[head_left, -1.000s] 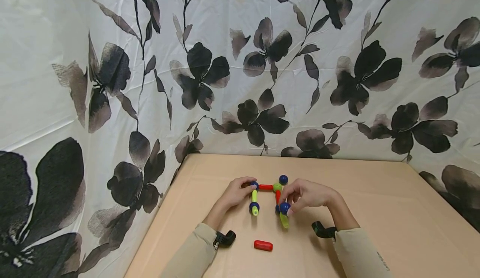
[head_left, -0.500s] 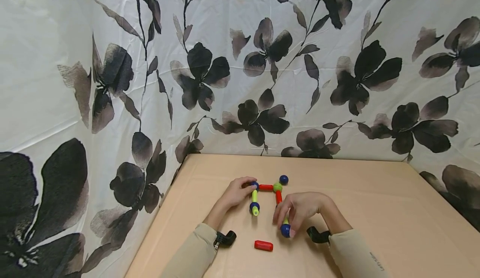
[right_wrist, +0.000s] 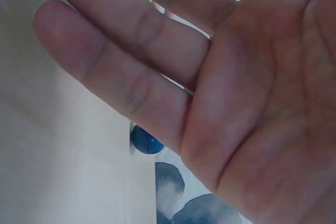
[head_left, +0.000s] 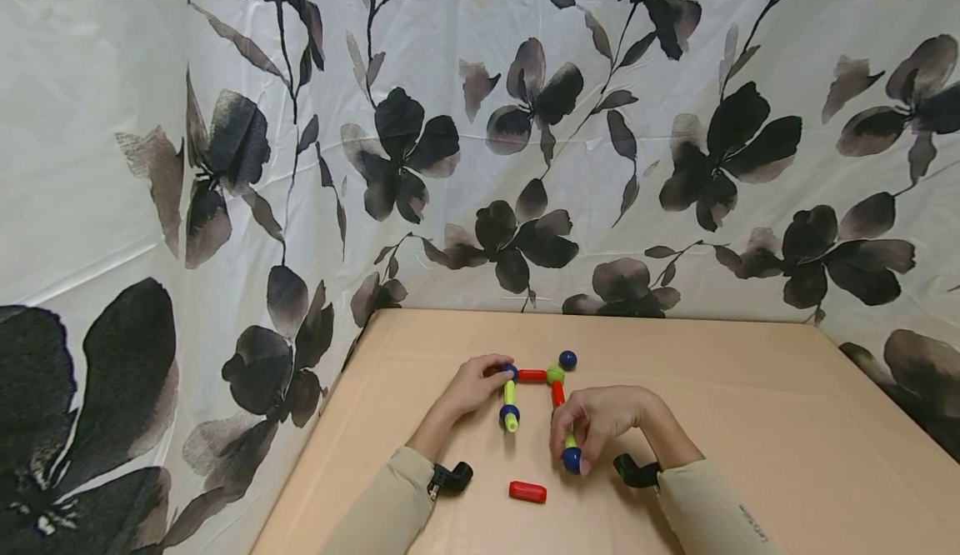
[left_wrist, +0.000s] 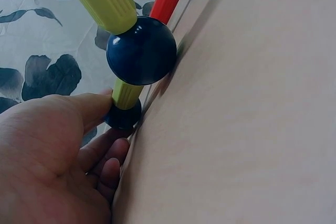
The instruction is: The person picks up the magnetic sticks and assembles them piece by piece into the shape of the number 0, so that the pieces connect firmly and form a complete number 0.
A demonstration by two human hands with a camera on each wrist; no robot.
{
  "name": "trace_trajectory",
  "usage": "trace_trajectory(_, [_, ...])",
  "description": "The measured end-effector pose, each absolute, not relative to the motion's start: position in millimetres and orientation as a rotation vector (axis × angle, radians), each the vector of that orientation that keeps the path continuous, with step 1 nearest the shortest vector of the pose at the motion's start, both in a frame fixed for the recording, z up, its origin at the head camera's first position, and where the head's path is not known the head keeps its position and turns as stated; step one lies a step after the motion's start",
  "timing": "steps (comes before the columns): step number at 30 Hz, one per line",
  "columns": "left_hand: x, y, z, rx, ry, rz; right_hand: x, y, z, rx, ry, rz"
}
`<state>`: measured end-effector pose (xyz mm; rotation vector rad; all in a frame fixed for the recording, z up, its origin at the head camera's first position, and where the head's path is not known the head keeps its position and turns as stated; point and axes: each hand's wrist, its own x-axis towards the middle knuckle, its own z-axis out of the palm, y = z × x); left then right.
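Observation:
Magnetic-style rods and balls form a joined frame on the table. My left hand pinches its far left blue ball, with the thumb against the yellow-green rod beside it. That rod leads to a nearer blue ball, past which another yellow-green rod sticks out. Across the back, a red rod joins a green ball. A second red rod runs towards my right hand, which holds a blue ball at a yellow-green rod's near end. The fingers hide the joint between them.
A loose red rod lies on the table in front of the frame. One more blue ball sits behind the green ball. Floral cloth hangs behind the table.
My right hand has moved towards me, bringing its blue ball to the near end of the yellow-green rod; it then barely shifts. My left hand has stayed in place.

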<state>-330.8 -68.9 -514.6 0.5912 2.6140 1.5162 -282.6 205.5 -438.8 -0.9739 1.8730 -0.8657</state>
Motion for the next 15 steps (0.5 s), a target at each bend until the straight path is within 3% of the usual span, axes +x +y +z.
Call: trace_trajectory(15, [-329.9,-68.5,-514.1,0.586,2.613,1.518,-283.7,207.1,-441.4,-0.925,1.854,-0.909])
